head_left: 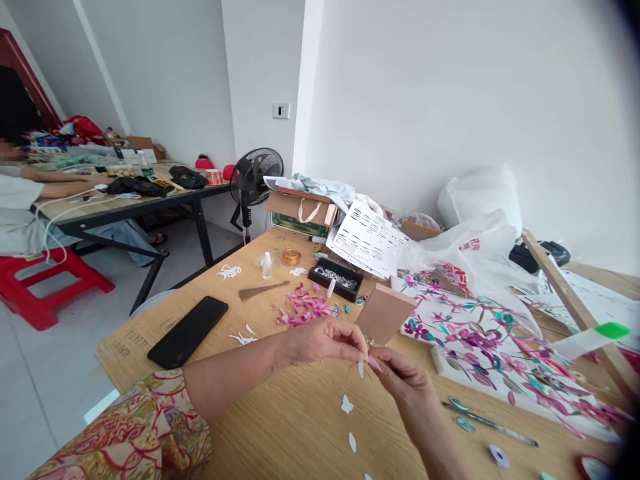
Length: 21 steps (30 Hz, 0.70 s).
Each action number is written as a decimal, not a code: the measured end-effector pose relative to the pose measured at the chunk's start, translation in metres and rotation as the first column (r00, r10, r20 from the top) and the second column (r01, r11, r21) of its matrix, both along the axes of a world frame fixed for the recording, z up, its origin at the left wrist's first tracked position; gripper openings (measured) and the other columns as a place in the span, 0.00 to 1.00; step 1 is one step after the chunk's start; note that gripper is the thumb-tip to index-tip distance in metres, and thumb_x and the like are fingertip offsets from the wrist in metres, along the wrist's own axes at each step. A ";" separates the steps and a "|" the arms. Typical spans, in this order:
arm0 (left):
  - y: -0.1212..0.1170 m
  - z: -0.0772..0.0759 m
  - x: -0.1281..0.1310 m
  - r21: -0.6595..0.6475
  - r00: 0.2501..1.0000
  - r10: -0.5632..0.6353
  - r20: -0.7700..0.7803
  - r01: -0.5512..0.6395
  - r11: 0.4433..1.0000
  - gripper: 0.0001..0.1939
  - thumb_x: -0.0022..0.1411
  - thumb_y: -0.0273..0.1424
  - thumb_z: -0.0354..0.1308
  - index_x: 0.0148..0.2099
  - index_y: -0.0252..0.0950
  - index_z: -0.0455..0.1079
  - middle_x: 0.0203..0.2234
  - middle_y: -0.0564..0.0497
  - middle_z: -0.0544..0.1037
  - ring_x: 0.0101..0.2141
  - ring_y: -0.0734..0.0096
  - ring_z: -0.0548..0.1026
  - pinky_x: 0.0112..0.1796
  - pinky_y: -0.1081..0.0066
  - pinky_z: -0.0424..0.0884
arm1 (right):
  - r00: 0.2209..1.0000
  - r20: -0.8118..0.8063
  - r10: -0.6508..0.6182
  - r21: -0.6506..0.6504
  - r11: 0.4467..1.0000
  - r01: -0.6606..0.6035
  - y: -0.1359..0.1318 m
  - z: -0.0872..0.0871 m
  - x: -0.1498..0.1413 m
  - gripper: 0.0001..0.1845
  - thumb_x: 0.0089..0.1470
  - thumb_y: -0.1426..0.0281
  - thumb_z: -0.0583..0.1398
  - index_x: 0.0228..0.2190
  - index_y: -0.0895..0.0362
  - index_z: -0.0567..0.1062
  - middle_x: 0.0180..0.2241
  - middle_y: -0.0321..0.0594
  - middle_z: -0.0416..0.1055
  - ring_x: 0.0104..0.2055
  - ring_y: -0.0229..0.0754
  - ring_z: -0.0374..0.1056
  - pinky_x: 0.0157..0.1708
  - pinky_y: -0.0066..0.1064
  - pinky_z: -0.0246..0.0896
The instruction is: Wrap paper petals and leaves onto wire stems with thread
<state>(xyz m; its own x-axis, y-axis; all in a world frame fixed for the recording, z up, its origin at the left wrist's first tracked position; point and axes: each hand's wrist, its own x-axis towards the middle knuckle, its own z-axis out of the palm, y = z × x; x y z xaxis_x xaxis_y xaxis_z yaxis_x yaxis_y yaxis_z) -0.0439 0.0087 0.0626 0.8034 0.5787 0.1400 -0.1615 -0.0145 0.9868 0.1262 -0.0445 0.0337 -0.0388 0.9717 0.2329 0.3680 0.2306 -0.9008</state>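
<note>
My left hand [327, 341] reaches in from the left, thumb and fingers pinched together over the table. A small white petal [361, 369] hangs just below those fingertips. Close against it, my right hand [406, 379] pinches a pink petal [373, 363]. Thin wire-like strands show near the fingertips; how the two petals are joined, if at all, is hidden. Below the hands, a white petal-shaped cutout [347, 404] and a white leaf-shaped cutout [353, 442] lie on the wooden table [280, 427]. Beyond the left hand spreads a pile of pink petals [305, 307].
A black phone [189, 332] lies at left. Behind the hands are a brown block [384, 313], a black tray [335, 279] and a small bottle [267, 265]. Finished-looking flower sprays [480, 340] lie at right beside a pen [495, 425]. A co-worker [30, 207] sits at another table.
</note>
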 end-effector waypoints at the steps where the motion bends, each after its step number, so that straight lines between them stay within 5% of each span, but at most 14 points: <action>1: 0.000 -0.002 0.001 -0.015 0.999 0.047 0.012 -0.047 0.999 0.08 0.52 0.32 0.57 0.29 0.31 0.65 0.23 0.54 0.66 0.27 0.79 0.64 0.32 0.77 0.60 | 0.999 -0.020 -0.026 0.011 1.000 0.027 -0.002 -0.006 -0.005 0.13 0.45 0.61 0.57 0.21 0.56 0.74 0.19 0.34 0.68 0.22 0.35 0.62 0.21 0.23 0.57; 4: 0.002 -0.009 0.005 0.038 0.986 0.167 -0.018 -0.167 0.985 0.07 0.52 0.31 0.56 0.28 0.31 0.65 0.22 0.55 0.65 0.25 0.79 0.63 0.29 0.78 0.60 | 0.994 0.048 -0.099 0.054 0.994 0.097 -0.011 -0.018 -0.019 0.14 0.47 0.60 0.55 0.22 0.57 0.73 0.17 0.33 0.66 0.20 0.34 0.60 0.18 0.22 0.55; 7: 0.005 -0.012 0.006 0.309 0.956 0.265 -0.125 -0.216 0.926 0.05 0.54 0.28 0.53 0.29 0.31 0.65 0.23 0.54 0.66 0.27 0.78 0.64 0.31 0.77 0.60 | 0.951 0.270 -0.152 0.125 0.985 0.122 -0.023 -0.017 -0.024 0.16 0.50 0.61 0.52 0.23 0.58 0.73 0.15 0.33 0.64 0.16 0.33 0.58 0.16 0.21 0.52; 10: 0.007 -0.010 0.004 0.605 0.926 0.305 -0.224 -0.114 0.788 0.06 0.57 0.27 0.50 0.29 0.32 0.67 0.26 0.52 0.68 0.30 0.76 0.65 0.33 0.76 0.60 | 0.875 0.450 -0.180 0.232 0.969 0.081 -0.031 -0.003 -0.019 0.16 0.52 0.62 0.50 0.25 0.57 0.73 0.19 0.36 0.69 0.19 0.34 0.63 0.19 0.21 0.55; 12: 0.007 -0.006 0.002 0.679 0.930 0.253 -0.266 -0.005 0.734 0.07 0.57 0.26 0.49 0.30 0.33 0.67 0.26 0.51 0.68 0.31 0.74 0.65 0.35 0.75 0.59 | 0.841 0.504 -0.197 0.270 0.961 0.063 -0.031 0.010 -0.011 0.16 0.52 0.62 0.50 0.26 0.55 0.74 0.22 0.38 0.71 0.21 0.36 0.65 0.21 0.22 0.57; 14: 0.007 -0.002 0.000 0.638 0.948 0.110 -0.298 0.112 0.762 0.07 0.57 0.26 0.49 0.30 0.33 0.67 0.26 0.51 0.68 0.32 0.73 0.65 0.36 0.75 0.59 | 0.842 0.512 -0.167 0.242 0.969 0.045 -0.026 0.019 -0.002 0.15 0.52 0.62 0.51 0.26 0.54 0.74 0.23 0.39 0.72 0.23 0.37 0.66 0.23 0.23 0.58; 17: 0.005 0.002 -0.001 0.364 0.960 -0.136 -0.246 0.221 0.905 0.06 0.56 0.30 0.52 0.30 0.32 0.67 0.25 0.52 0.67 0.30 0.75 0.66 0.35 0.76 0.61 | 0.918 0.396 0.004 0.090 0.995 -0.043 -0.013 0.024 0.008 0.14 0.50 0.61 0.53 0.24 0.54 0.74 0.23 0.37 0.72 0.25 0.38 0.66 0.25 0.24 0.60; 21: 0.001 0.000 0.000 0.022 0.988 -0.126 -0.090 0.128 0.992 0.12 0.51 0.38 0.57 0.29 0.32 0.66 0.25 0.54 0.67 0.30 0.77 0.66 0.36 0.75 0.61 | 0.997 0.058 0.042 0.018 0.999 -0.043 -0.002 0.007 0.004 0.13 0.46 0.61 0.56 0.21 0.56 0.75 0.20 0.36 0.70 0.23 0.37 0.64 0.23 0.24 0.60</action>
